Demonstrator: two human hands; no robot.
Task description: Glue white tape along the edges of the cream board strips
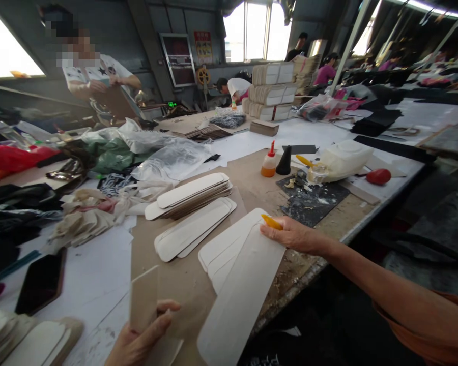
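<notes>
My right hand [292, 234] pinches the upper end of a long pale insole-like strip [244, 300] with rounded lower corners. A small yellow-orange tool handle [272, 221] sticks out of the same grip; its working end is hidden. At the lower left, my left hand [143, 338] holds a thin, see-through beige sheet [143, 297] between thumb and fingers. Beneath and behind the held strip lie overlapping white boards [221, 249]. Farther off are a pair of white boards [194, 229] and a taller stack of the same shape [191, 195].
A glue bottle [268, 163], black cone [284, 161], white jug [345, 160] and red object [378, 176] stand toward the right. A dark, glue-smeared mat [316, 201] lies before them. A phone [41, 282], plastic bags [175, 155] and more boards [41, 340] occupy the left. A co-worker [99, 81] stands beyond.
</notes>
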